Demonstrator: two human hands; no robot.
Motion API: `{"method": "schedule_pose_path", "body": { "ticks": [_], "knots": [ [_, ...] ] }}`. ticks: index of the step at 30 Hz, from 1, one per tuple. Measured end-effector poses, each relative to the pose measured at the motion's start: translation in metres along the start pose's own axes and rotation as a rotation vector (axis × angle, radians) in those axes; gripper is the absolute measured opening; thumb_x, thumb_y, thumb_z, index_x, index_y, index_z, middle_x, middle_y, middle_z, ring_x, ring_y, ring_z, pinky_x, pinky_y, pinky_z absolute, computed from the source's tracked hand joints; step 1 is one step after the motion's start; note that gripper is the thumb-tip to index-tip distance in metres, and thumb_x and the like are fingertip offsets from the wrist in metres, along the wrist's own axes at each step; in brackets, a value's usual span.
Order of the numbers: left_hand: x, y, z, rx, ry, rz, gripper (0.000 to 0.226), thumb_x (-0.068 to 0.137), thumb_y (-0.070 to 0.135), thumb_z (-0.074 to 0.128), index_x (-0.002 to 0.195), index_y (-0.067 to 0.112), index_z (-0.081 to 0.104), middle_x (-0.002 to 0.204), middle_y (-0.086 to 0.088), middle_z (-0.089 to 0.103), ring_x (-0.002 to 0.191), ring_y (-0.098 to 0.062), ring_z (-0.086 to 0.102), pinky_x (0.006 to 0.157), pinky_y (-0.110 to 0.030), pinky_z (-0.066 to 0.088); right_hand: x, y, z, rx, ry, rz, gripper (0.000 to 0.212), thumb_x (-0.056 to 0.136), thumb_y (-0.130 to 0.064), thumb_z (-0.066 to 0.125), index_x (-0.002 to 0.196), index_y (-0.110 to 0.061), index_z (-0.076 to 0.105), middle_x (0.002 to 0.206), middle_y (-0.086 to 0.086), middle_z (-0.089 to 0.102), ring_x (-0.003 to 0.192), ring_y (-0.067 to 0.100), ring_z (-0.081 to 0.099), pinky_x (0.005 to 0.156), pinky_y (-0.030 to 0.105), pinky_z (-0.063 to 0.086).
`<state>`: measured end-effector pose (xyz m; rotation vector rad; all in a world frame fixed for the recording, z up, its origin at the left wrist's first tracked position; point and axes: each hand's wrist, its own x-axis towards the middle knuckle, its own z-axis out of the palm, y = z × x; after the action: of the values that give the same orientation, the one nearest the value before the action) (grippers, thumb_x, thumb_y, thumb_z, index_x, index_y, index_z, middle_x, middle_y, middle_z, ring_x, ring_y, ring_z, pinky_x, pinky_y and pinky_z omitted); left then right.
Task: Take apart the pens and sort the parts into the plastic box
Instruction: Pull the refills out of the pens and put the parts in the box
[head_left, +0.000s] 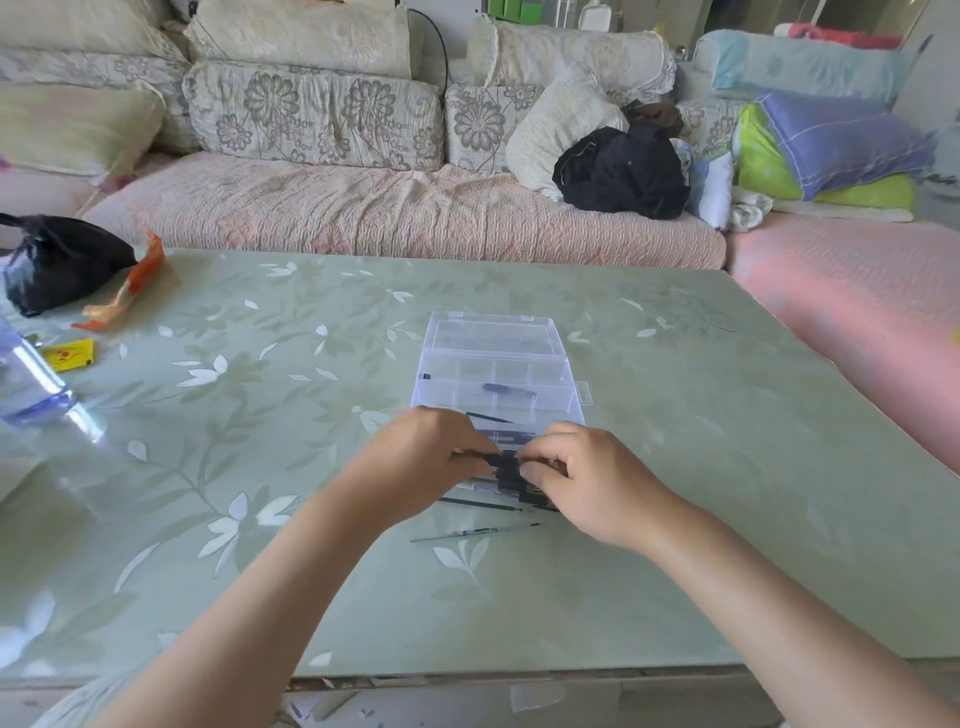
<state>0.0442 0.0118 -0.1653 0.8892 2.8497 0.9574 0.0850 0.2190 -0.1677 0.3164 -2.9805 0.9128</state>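
A clear plastic box (496, 374) with its lid folded back lies open at the middle of the table; a dark blue pen part (506, 388) rests in one compartment. Both hands meet just in front of the box. My left hand (426, 462) and my right hand (587, 478) pinch the two ends of a black pen (503, 460) between them. Under the hands lies a small pile of pens, mostly hidden. Two thin refills (475, 532) lie loose on the table nearer to me.
The table (675, 519) has a green leaf-patterned cover. At its left are a black bag (57, 265), an orange wrapper (130, 286), a yellow packet (68, 354) and a clear bottle (31, 384). A sofa with cushions runs behind.
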Motion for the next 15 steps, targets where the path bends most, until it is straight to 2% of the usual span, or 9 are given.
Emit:
{"method": "schedule_pose_path", "body": {
  "ticks": [2,5,7,10,13,15],
  "knots": [
    [0.004,-0.005,-0.003,-0.008,0.038,-0.024,0.016,0.087,0.025,0.070,0.097,0.035,0.075,0.085,0.011,0.066,0.076,-0.010,0.058,0.071,-0.034,0.051,0.005,-0.005,0.001,-0.033,0.034,-0.047,0.022,0.096,-0.027,0.053,0.108,-0.037,0.068,0.090,-0.015,0.056,0.083,0.004,0.052,0.075,0.024,0.045],
    [0.007,-0.017,-0.005,0.038,0.136,0.034,0.024,0.083,0.026,0.072,0.104,0.038,0.072,0.097,0.016,0.067,0.093,-0.010,0.056,0.077,-0.033,0.051,0.016,-0.007,0.003,-0.109,0.082,-0.033,0.023,0.096,-0.028,0.052,0.109,-0.040,0.066,0.096,-0.017,0.059,0.089,0.007,0.055,0.077,0.027,0.047],
    [0.010,-0.024,-0.004,0.162,0.274,0.098,0.038,0.080,0.025,0.075,0.116,0.033,0.067,0.113,0.014,0.061,0.106,-0.012,0.047,0.085,-0.023,0.043,0.026,-0.004,0.001,-0.184,0.138,-0.005,0.022,0.096,-0.029,0.052,0.108,-0.039,0.067,0.099,-0.015,0.061,0.091,0.010,0.057,0.078,0.030,0.048],
    [0.014,-0.032,-0.009,0.233,0.437,0.060,0.038,0.080,0.024,0.075,0.116,0.028,0.063,0.115,0.008,0.054,0.107,-0.018,0.044,0.091,-0.026,0.037,0.049,0.006,-0.007,-0.233,0.266,0.082,0.021,0.095,-0.028,0.055,0.110,-0.036,0.067,0.103,-0.015,0.066,0.090,0.013,0.058,0.073,0.028,0.043],
    [0.018,-0.044,-0.012,0.186,0.377,-0.026,0.030,0.086,0.024,0.070,0.114,0.026,0.062,0.113,0.006,0.053,0.101,-0.019,0.043,0.089,-0.027,0.040,0.077,0.014,-0.014,-0.260,0.319,0.130,0.021,0.093,-0.027,0.057,0.109,-0.033,0.069,0.107,-0.012,0.069,0.096,0.014,0.061,0.074,0.026,0.041],
    [0.018,-0.052,-0.010,0.168,0.281,-0.100,0.035,0.089,0.026,0.065,0.123,0.027,0.058,0.121,0.006,0.049,0.106,-0.018,0.043,0.089,-0.028,0.041,0.095,0.015,-0.016,-0.301,0.277,0.122,0.021,0.093,-0.024,0.056,0.109,-0.030,0.070,0.109,-0.010,0.070,0.102,0.017,0.061,0.081,0.028,0.046]
  ]
}}
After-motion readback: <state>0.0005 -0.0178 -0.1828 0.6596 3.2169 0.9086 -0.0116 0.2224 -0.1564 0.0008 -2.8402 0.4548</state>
